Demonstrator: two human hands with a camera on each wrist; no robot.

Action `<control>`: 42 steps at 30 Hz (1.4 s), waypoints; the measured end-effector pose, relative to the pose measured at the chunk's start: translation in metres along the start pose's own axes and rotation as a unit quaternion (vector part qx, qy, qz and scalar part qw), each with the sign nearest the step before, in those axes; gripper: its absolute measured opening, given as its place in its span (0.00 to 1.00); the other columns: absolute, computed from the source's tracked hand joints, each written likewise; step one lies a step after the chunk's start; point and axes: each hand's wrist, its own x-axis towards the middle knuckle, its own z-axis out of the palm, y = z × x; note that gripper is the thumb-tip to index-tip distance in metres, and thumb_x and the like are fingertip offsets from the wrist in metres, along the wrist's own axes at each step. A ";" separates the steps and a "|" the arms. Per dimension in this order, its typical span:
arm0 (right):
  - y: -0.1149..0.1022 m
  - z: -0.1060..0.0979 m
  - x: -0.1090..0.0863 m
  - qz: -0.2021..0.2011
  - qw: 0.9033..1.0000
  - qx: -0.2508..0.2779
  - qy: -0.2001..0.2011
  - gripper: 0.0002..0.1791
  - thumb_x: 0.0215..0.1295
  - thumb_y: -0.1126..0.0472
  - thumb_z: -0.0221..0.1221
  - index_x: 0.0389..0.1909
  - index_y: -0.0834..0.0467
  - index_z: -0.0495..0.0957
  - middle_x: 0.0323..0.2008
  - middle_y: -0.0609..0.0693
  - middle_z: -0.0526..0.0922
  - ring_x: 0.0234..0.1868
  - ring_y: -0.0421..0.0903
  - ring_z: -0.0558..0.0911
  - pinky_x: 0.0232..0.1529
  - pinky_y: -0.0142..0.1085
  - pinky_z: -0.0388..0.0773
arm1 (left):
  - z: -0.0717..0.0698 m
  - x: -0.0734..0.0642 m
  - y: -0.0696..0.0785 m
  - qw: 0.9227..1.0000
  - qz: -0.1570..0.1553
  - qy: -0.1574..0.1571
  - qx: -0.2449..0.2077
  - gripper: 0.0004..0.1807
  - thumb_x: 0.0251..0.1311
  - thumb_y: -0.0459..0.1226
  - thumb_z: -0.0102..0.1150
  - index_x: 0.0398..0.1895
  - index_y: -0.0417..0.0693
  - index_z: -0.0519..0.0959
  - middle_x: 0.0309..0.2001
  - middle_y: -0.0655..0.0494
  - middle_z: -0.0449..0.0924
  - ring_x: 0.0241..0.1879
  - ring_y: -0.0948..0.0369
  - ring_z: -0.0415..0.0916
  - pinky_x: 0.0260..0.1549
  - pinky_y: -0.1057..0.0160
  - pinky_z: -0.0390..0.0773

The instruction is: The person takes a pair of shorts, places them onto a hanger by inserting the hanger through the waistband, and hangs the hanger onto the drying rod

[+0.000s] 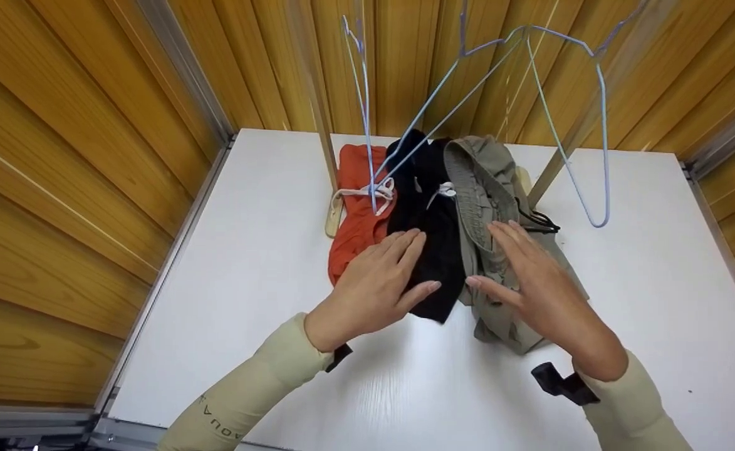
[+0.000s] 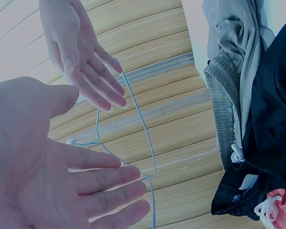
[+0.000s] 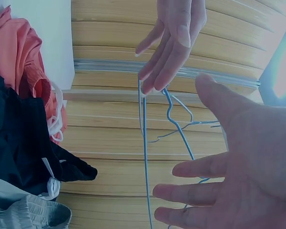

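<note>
Both hands are held out flat over garments on the white tabletop, with nothing gripped. My left hand (image 1: 373,288) has straight fingers together and thumb apart, over the red garment (image 1: 358,235) and the black garment (image 1: 439,266). Opposite it, my right hand (image 1: 546,294) overlaps the grey-green garment (image 1: 508,322), thumb spread inward. All three garments have gathered waists; white drawstrings (image 1: 383,191) show on the red one. In both wrist views, the palms are bare, and the black garment (image 2: 276,109) and the red garment (image 3: 21,47) lie off to the side.
Light-blue wire hangers, among them a right-hand hanger (image 1: 604,125), hang in front of and above the clothes. Wooden posts, such as the right post (image 1: 547,178), stand at the back. Wood-grain panels (image 1: 60,188) enclose the white table (image 1: 217,282) at the left, back and right.
</note>
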 end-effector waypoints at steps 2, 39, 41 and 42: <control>0.001 0.002 0.000 -0.002 1.000 0.008 0.010 0.41 0.63 0.43 0.60 0.72 0.56 0.58 0.72 0.60 0.61 0.74 0.61 0.57 0.65 0.64 0.57 | 0.001 -0.001 -0.001 1.000 -0.002 0.007 -0.002 0.38 0.70 0.60 0.37 0.71 0.42 0.62 0.68 0.48 0.67 0.67 0.54 0.67 0.65 0.56 0.68; 0.004 0.063 0.050 0.015 0.986 0.163 0.015 0.20 0.68 0.54 0.58 0.56 0.61 0.76 0.52 0.57 0.81 0.55 0.54 0.78 0.55 0.50 0.74 | 0.055 -0.009 -0.067 0.979 -0.189 0.047 -0.061 0.17 0.65 0.49 0.56 0.36 0.43 0.75 0.21 0.53 0.73 0.21 0.58 0.73 0.17 0.64 0.68; 0.003 0.068 0.054 0.015 0.986 0.163 0.015 0.19 0.68 0.54 0.58 0.55 0.60 0.77 0.51 0.56 0.82 0.53 0.54 0.79 0.53 0.50 0.75 | 0.060 -0.008 -0.071 0.977 -0.200 0.045 -0.066 0.18 0.65 0.50 0.56 0.35 0.43 0.75 0.21 0.53 0.72 0.20 0.58 0.73 0.17 0.65 0.66; 0.002 0.069 0.055 0.014 0.986 0.164 0.014 0.19 0.69 0.54 0.58 0.55 0.60 0.77 0.50 0.56 0.82 0.52 0.54 0.79 0.53 0.50 0.75 | 0.063 -0.007 -0.073 0.975 -0.207 0.044 -0.071 0.17 0.65 0.50 0.56 0.34 0.43 0.75 0.20 0.54 0.72 0.20 0.58 0.73 0.17 0.66 0.65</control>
